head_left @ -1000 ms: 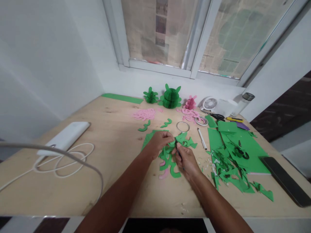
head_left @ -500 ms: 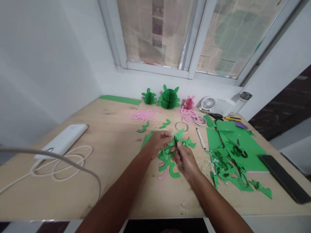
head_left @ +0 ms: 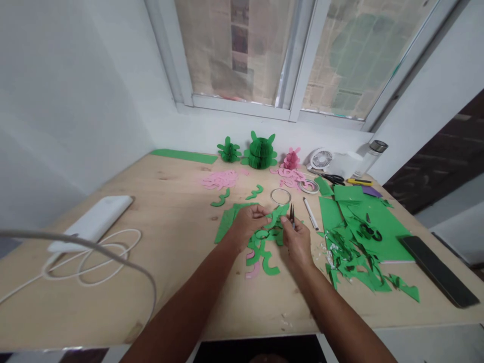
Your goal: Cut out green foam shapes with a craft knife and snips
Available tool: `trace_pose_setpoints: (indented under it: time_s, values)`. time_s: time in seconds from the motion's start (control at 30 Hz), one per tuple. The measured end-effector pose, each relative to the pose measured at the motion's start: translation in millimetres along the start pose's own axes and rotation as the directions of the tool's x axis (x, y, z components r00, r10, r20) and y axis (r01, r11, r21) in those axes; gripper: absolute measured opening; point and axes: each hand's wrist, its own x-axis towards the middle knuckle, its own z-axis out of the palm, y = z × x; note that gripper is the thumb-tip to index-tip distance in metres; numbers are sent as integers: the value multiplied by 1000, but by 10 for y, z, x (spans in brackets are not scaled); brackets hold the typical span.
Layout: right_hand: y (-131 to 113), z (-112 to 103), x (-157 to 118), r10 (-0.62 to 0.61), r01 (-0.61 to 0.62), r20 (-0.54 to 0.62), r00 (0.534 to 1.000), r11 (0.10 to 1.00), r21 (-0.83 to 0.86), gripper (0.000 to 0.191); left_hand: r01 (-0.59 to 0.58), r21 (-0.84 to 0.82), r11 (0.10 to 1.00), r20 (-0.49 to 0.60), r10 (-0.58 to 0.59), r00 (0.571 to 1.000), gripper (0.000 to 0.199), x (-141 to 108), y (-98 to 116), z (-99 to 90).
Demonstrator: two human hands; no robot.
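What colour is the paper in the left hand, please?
The paper in the left hand is green, as the head view shows.

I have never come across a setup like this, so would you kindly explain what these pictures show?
There is no machine here: these are a person's two bare hands. Every picture comes from one camera worn on that person's head, looking forward and down. The left hand holds a green paper piece, and the right hand holds dark scissors, blades pointing away from the person. On the wooden table lie pink cutouts, green scraps and a white pen. Toward the back stand a large green paper figure and a small fan.
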Motion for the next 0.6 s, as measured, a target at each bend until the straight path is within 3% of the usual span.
trace_pose_setpoints:
  time_s: [0.07, 0.17, 0.47, 0.6]
  values:
    - [-15, 2, 8, -23, 27, -82, 996, 998, 53, 40, 2, 26, 1000, 43, -3, 999, 29, -13, -11, 17]
    - [-53, -2, 12, 12, 1, -102, 995, 993, 121, 44, 25, 19, 999, 62, -26, 998, 30, -9, -21, 7]
    - [-112, -92, 45, 31, -33, 12, 999, 966, 256, 44, 74, 117, 990, 163, -92, 982, 23, 38, 82, -169]
    - [-113, -111, 56, 42, -65, 79, 996, 946, 318, 46, 28, 126, 992, 70, -37, 997, 27, 51, 102, -184]
